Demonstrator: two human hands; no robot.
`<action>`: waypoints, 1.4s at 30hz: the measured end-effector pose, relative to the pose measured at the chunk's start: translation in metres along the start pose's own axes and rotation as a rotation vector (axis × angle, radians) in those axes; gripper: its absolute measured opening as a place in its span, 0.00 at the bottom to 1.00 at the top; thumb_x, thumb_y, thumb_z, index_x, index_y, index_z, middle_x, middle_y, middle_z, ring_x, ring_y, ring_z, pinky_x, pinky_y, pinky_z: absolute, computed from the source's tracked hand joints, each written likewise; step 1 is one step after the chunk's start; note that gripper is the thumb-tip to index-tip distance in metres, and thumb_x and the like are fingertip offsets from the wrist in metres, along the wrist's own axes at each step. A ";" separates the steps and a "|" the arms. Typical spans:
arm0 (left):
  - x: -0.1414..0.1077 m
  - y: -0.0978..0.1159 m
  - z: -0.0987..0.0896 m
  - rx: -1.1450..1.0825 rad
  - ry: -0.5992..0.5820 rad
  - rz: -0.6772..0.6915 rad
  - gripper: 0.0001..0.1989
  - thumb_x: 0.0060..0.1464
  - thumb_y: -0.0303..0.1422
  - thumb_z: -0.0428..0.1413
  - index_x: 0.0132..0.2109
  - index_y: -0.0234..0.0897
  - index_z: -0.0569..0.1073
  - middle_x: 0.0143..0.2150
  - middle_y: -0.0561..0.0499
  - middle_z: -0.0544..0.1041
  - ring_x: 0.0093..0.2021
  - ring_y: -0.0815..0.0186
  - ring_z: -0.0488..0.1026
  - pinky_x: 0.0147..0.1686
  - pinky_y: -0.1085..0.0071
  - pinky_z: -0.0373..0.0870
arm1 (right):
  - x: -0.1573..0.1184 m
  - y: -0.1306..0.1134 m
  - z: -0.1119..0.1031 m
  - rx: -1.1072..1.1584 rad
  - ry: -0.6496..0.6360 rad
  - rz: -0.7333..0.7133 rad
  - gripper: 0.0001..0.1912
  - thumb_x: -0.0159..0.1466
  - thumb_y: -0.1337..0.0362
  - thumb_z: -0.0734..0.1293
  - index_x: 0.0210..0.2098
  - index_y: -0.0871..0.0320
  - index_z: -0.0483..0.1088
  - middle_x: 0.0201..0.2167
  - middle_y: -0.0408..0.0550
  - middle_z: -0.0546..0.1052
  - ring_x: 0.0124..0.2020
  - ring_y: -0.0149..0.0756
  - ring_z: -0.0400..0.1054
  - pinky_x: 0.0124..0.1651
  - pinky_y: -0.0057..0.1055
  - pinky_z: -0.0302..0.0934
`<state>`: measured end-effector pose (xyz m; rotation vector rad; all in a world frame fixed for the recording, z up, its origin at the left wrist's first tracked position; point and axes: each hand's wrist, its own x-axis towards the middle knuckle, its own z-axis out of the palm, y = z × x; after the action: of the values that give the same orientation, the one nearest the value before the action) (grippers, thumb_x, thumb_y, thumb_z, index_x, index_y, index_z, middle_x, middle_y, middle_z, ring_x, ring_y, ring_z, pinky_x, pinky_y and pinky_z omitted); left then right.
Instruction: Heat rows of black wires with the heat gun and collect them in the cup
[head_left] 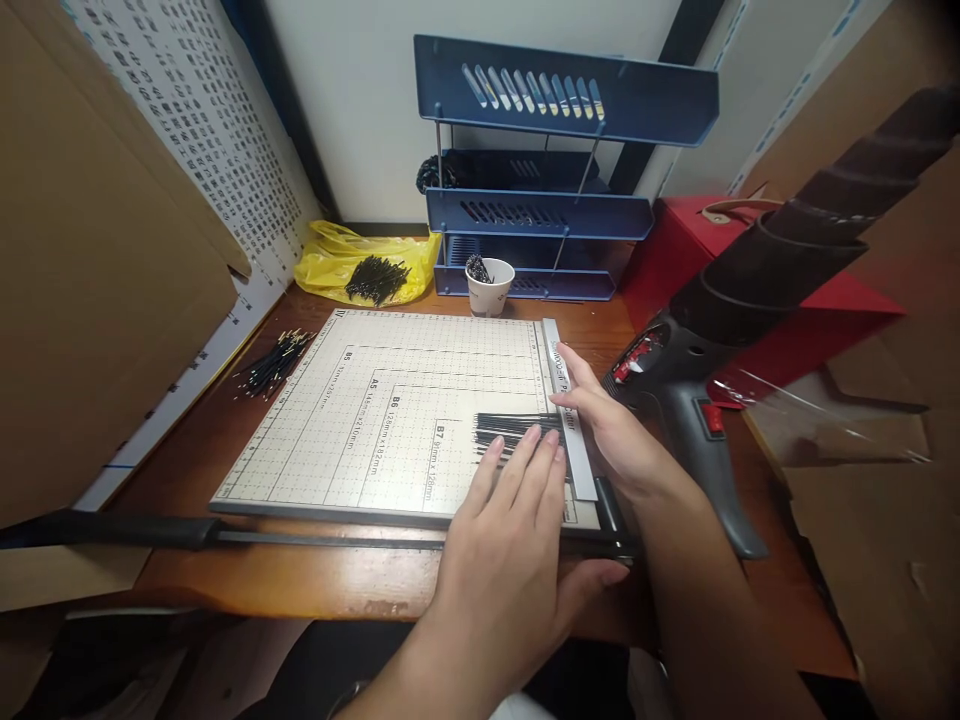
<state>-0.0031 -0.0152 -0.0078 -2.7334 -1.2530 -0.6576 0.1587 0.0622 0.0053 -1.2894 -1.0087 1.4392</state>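
Note:
A gridded paper cutter board (322, 430) lies on the wooden table, its long blade arm (322, 541) stretched along the near edge. Black thin strands (510, 422) lie side by side near the board's right end, their right ends reaching the metal guide bar (574, 430). My left hand (510, 540) rests on the strands with its fingers spread out flat, thumb over the near right corner. At the outer side of the guide bar is my right hand (622, 430), thumb and fingers apart, fingertips touching the bar.
Black pieces (276, 365) lie left of the board. Behind it are a yellow bag (322, 262) with more black pieces, a paper cup (491, 292) and a blue rack (540, 212). A heat gun (697, 400) and red box (675, 235) stand at the right.

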 end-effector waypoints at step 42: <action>0.002 -0.012 -0.012 0.011 -0.031 -0.009 0.33 0.73 0.51 0.38 0.68 0.29 0.65 0.72 0.45 0.64 0.73 0.54 0.59 0.75 0.52 0.37 | 0.007 0.004 -0.001 0.053 0.011 -0.045 0.35 0.60 0.60 0.64 0.67 0.48 0.59 0.69 0.42 0.66 0.71 0.48 0.56 0.75 0.52 0.46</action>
<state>-0.0148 -0.0083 0.0023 -2.7407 -1.2718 -0.6098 0.1587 0.0679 -0.0007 -1.2277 -0.9797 1.4147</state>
